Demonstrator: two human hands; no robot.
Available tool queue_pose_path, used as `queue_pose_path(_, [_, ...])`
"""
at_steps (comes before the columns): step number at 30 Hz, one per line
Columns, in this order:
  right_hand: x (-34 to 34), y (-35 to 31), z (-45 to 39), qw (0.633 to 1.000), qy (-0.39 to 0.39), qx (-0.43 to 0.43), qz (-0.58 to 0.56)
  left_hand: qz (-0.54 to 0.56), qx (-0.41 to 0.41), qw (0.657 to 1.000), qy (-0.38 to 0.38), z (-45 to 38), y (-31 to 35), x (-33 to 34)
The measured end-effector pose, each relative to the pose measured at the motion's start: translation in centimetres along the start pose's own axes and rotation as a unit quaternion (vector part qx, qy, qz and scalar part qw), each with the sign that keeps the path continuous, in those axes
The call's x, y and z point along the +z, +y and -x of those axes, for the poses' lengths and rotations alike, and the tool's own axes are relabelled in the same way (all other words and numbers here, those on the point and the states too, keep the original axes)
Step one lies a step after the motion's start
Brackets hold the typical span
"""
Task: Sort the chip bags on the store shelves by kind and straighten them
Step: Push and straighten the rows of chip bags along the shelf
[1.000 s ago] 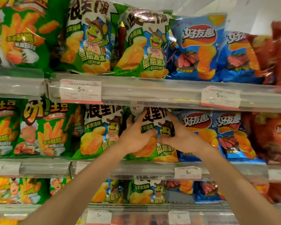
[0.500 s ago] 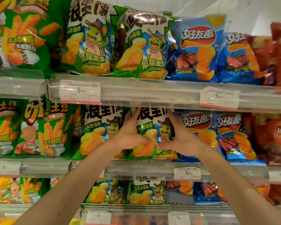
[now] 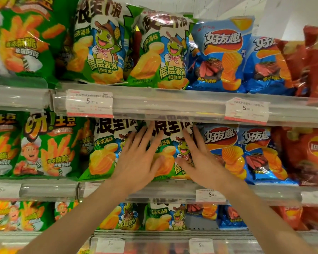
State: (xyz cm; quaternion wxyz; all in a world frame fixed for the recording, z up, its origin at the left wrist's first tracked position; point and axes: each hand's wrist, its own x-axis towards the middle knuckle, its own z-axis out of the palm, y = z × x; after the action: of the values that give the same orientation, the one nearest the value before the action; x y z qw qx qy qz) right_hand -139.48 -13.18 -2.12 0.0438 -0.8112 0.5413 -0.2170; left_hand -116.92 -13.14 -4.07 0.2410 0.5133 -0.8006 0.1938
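Chip bag: green turtle-mascot chip bag (image 3: 170, 149) stands upright on the middle shelf (image 3: 173, 191), printed face toward the camera.
Long axis: vertical, top seam up under the clear rail of the upper shelf (image 3: 163, 107), bottom edge down at the middle shelf's front lip.
Neighbours: a matching turtle bag (image 3: 106, 149) stands just beside it on the left; a blue steak-flavour bag (image 3: 226, 153) touches or overlaps its right edge.
Left hand: left hand (image 3: 138, 162) lies flat on the left half of the bag's face, fingers (image 3: 151, 132) straight, spread apart and pointing up toward the top seam.
Right hand: right hand (image 3: 203, 162) lies flat on the right half and right edge of the same bag, fingers (image 3: 197, 134) straight and spread, angled up and slightly left.
Bag relative to fingers: the bag sits behind and between both palms; its centre strip shows in the gap between the thumbs, and neither hand curls round it.
Other rows: green fry-print bags (image 3: 46, 147) stand well to the left, red bags (image 3: 308, 156) at far right.
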Motion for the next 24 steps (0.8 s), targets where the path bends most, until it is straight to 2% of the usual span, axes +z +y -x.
queue_pose_path(3, [2.8,-0.1,0.2,0.989,0.119,-0.029,0.083,-0.075,-0.052,0.995,0.033,0.8,-0.5,0.8])
queue_pose_path(6, [4.8,-1.0,-0.2,0.984,0.158,0.007,0.083,-0.091,-0.117,0.988,0.041,1.8,-2.0,1.5])
queue_pose_path(18, [7.1,-1.9,-0.7,0.981,0.167,0.034,0.089,-0.074,-0.135,0.988,0.018,2.2,-3.0,2.5])
queue_pose_path(24, [6.0,-2.5,0.9,0.985,0.163,0.047,0.002,0.048,-0.113,0.990,0.066,3.4,-2.1,1.5])
